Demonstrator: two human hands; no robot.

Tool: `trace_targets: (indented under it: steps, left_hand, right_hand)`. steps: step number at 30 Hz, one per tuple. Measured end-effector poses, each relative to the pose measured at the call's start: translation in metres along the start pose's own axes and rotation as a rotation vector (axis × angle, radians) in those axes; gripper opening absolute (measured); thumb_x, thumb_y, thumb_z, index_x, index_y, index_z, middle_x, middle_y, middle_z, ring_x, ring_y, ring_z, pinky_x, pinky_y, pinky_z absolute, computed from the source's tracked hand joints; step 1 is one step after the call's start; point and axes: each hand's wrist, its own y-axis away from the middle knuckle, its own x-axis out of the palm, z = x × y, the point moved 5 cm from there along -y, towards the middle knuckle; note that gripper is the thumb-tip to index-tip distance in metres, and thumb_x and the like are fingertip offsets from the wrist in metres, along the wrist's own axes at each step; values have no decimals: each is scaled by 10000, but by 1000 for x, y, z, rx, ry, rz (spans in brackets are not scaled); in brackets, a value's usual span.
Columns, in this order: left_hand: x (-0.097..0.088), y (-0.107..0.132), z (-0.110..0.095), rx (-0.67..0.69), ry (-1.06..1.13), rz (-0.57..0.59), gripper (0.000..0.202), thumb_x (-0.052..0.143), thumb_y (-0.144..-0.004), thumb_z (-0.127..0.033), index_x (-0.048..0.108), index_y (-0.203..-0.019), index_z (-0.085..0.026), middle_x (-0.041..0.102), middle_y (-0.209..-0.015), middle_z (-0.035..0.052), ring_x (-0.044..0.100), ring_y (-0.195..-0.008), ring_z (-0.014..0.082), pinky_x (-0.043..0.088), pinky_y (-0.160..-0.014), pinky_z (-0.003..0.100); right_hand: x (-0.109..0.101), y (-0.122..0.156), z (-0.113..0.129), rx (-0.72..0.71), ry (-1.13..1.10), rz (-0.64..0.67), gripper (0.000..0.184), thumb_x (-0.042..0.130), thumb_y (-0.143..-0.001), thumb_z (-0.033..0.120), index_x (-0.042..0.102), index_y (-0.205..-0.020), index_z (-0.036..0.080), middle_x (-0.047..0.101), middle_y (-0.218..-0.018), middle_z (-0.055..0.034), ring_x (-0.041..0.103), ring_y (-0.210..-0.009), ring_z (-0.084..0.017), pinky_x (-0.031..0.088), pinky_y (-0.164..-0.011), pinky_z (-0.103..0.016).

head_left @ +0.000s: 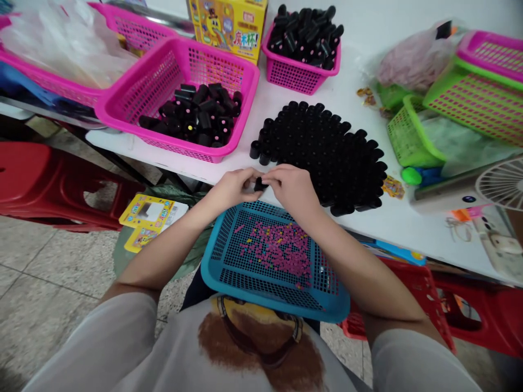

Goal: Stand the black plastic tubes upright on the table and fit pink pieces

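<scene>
My left hand [233, 188] is closed around a small black plastic cup [260, 185] near the table's front edge. My right hand [292, 184] meets it from the other side, thumb and fingers pinched together at the cup's top; whatever tiny piece is between them is hidden. Below both hands, a blue mesh basket [265, 304] rests on my lap, with many small pink pieces [281, 245] and a few yellow and green ones scattered in it. Just beyond my right hand, a dense block of black cups [322, 155] stands upright on the white table.
A large pink basket [245, 117] at left holds loose black cups; a smaller pink basket [294, 80] behind is heaped with more. A yellow box [229, 27] stands between them. Green baskets [412, 130] and a fan [469, 185] are at right. Red stools [53, 179] flank the table.
</scene>
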Motion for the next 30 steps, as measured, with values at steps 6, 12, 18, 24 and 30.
trace_targets:
  steps: [6, 12, 18, 24, 30]
  left_hand:
    - [5, -2, 4, -8, 15, -19, 360, 797, -774, -150, 716, -1124, -170, 611, -784, -48, 535, -670, 95, 482, -693, 217]
    - [5, -3, 6, -11, 41, -10, 378, 819, -763, -147, 722, -1129, -155, 634, -803, -40, 552, -682, 94, 482, -687, 211]
    - [5, -4, 6, -5, 38, 1, 388, 807, -761, -147, 717, -1138, -161, 650, -823, -27, 557, -697, 104, 485, -695, 221]
    - [3, -4, 3, -23, 55, 27, 321, 779, -760, -147, 708, -1072, -163, 538, -750, -61, 510, -676, 99, 444, -677, 217]
    - [2, -5, 1, -63, 23, 7, 274, 776, -736, -157, 672, -988, -181, 528, -716, -77, 493, -641, 96, 418, -655, 215]
  right_hand:
    - [7, 14, -3, -61, 10, -33, 306, 612, -949, 43, 861, -988, 217, 820, -1098, -77, 750, -1072, -247, 612, -1025, -437]
    - [21, 29, -3, -91, 1, -91, 400, 453, -1012, 79, 825, -968, 220, 772, -1005, -96, 707, -1019, -255, 596, -981, -455]
    - [25, 30, 0, -108, 70, -27, 390, 421, -1049, 114, 799, -1017, 207, 753, -1047, -116, 688, -1079, -268, 575, -1032, -460]
    - [25, 21, 14, -108, 173, 105, 377, 424, -1039, 88, 797, -1025, 132, 754, -1073, -168, 669, -1141, -302, 576, -1030, -466]
    - [2, -4, 3, -54, 84, 158, 292, 576, -970, 77, 850, -974, 178, 821, -991, -93, 756, -1005, -238, 604, -978, -414]
